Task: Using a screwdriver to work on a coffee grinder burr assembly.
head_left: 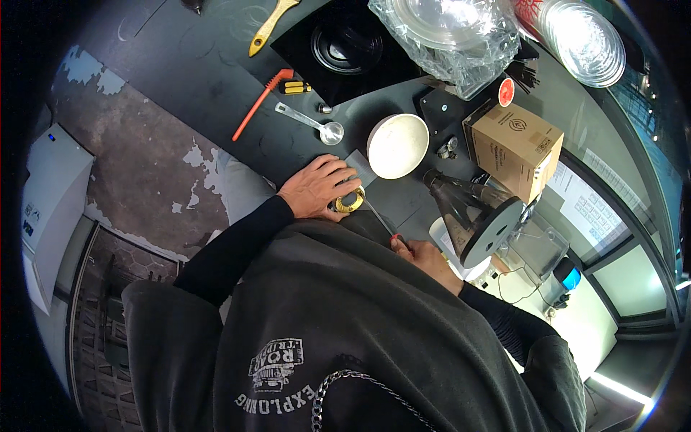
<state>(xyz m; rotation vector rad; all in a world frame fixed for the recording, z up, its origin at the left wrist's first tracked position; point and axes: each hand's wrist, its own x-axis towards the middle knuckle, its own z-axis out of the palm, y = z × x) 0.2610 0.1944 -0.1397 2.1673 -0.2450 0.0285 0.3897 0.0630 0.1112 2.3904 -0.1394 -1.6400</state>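
My left hand (319, 189) rests at the table's near edge, closed around a brass-coloured ring-shaped part (348, 201). In my right hand (428, 263) is a screwdriver (379, 216) with a red handle, gripped in closed fingers. Its thin metal shaft points at the ring, and the tip meets or nearly meets the ring's edge. Just beyond my left fingertips lies a small grey flat piece (360, 167). A cream-coloured bowl (398, 146) stands past it. To the left of the bowl lies a clear measuring spoon (331, 133).
A tinted cone-shaped hopper (468, 216) stands right of the bowl, before a cardboard box (512, 147). Farther left lie a red-handled brush (260, 106), yellow-and-black batteries (295, 87) and a paintbrush (271, 29). Plastic-wrapped clear lids (446, 36) sit behind a black square panel (299, 47).
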